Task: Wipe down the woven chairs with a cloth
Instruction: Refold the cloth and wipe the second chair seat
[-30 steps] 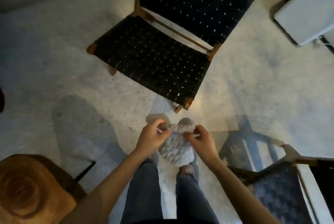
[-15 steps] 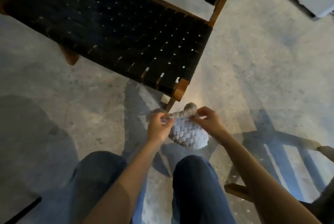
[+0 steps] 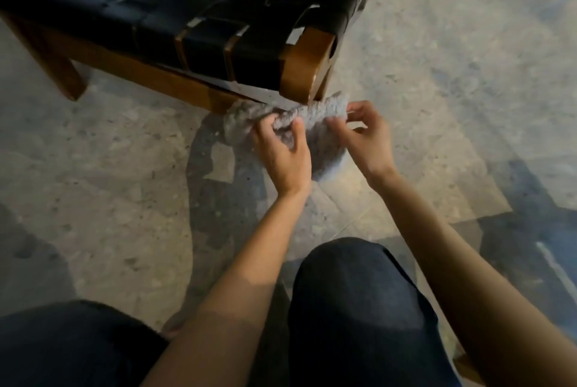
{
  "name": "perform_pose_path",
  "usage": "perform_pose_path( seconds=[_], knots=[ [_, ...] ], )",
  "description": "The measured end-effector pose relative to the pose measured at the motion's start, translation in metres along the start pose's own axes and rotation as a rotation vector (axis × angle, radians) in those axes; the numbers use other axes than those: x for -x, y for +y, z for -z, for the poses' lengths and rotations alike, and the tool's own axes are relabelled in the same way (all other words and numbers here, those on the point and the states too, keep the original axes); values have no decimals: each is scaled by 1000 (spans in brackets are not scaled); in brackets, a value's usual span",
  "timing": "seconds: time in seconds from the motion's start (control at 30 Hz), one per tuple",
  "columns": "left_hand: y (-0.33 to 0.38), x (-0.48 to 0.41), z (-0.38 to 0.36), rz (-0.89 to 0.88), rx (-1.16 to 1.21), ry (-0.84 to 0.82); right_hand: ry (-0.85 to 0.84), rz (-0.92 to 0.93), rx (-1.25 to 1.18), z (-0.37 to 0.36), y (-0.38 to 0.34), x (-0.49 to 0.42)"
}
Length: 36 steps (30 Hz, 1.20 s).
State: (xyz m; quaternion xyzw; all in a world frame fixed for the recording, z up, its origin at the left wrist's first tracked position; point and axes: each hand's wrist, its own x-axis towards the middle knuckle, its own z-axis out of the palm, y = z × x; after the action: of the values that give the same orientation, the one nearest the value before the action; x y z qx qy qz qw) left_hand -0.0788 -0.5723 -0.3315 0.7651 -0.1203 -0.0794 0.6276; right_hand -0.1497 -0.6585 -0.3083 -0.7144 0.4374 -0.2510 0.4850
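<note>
A grey knobbly cloth (image 3: pixel 315 114) hangs bunched between both my hands, just below the front right corner of the woven chair (image 3: pixel 193 11). My left hand (image 3: pixel 284 152) grips the cloth's left part with curled fingers. My right hand (image 3: pixel 365 133) pinches its upper right edge. The chair has a black woven seat and a brown wooden frame, whose corner post (image 3: pixel 306 64) stands right above the cloth. The chair's back lies out of view.
Speckled stone floor (image 3: pixel 452 89) spreads all around. My knees in dark jeans (image 3: pixel 356 308) fill the bottom of the view. A brown wooden piece (image 3: pixel 468 368) shows at the lower right edge. Dark shadows cross the floor on the right.
I have crouched and come much closer to the chair; its seat corner now fills the top of the view. Both hands kept hold of the cloth and carried it up to the corner.
</note>
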Motion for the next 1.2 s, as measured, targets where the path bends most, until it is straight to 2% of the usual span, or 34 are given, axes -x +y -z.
perform_pose_path(
  seconds=[0.07,0.2,0.37,0.57,0.77,0.9,0.97,1.1,1.2],
  knots=[
    [3,-9,-6,-40,38,2,60,36,-56,-1,-3,-8],
    [21,-22,-17,40,261,-87,132,134,-124,-2,-13,-18],
    [40,-35,-21,34,307,-32,169,287,-168,-11,-22,-28],
    [18,-30,-26,-11,344,-17,211,326,-187,-23,-8,-22],
    [-43,-5,-15,43,272,76,56,238,-90,-53,65,-1],
    [-82,0,-3,70,72,20,4,124,-83,-73,98,13],
    [-104,1,2,124,-28,-44,-65,28,-67,-81,110,20],
    [-125,0,6,348,-184,-298,-223,-147,-34,-89,127,27],
    [-123,-1,5,372,-267,-352,-287,-238,-50,-88,126,27]
  ],
)
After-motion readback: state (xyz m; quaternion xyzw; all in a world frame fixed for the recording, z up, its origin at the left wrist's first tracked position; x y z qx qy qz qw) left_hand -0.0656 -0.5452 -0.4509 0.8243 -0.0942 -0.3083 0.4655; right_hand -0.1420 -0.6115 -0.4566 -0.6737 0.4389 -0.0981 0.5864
